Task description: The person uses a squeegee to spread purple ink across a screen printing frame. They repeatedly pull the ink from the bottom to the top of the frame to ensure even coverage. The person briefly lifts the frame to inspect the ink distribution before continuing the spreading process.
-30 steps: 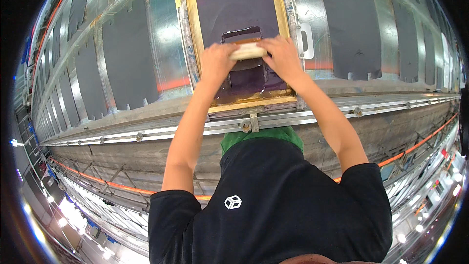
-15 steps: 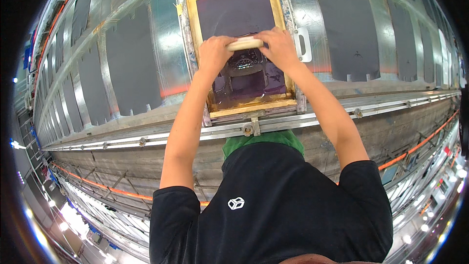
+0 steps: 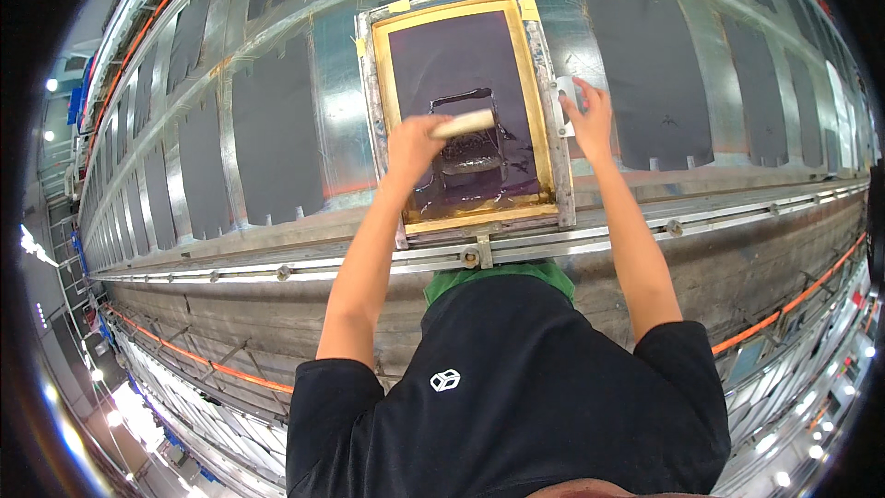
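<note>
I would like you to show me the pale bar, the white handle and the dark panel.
Pale bar (image 3: 466,124): head view, middle of its visible length.
White handle (image 3: 564,84): head view, near its upper end.
Dark panel (image 3: 452,60): head view, its bare upper part.

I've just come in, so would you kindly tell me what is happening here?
A person has the left grip closed on a pale bar, over a dark panel within a yellow-edged frame. Dark, wet-looking marks show on the panel. The right grip is open at the white handle on the frame's right side; whether it touches is unclear. Dark grey sheets lie to either side of the frame.
</note>
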